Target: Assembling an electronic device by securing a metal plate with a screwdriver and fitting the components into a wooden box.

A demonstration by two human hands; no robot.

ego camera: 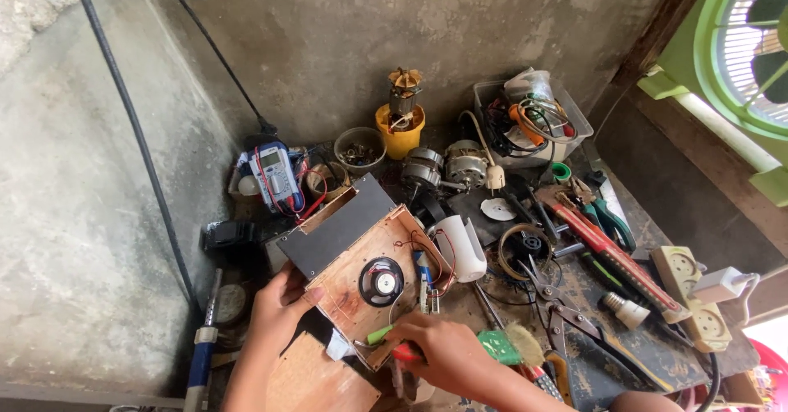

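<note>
Blue multimeter, yellow cup, red pipe wrench, power strip

Two hands are at work: left hand, right hand. One open wooden box, with one round black speaker inside. One blue multimeter. Two bare electric motors side by side, and a third motor upright in one yellow cup. One clear plastic tub of cables. One pair of pliers. One white power strip. One loose bulb.
</note>
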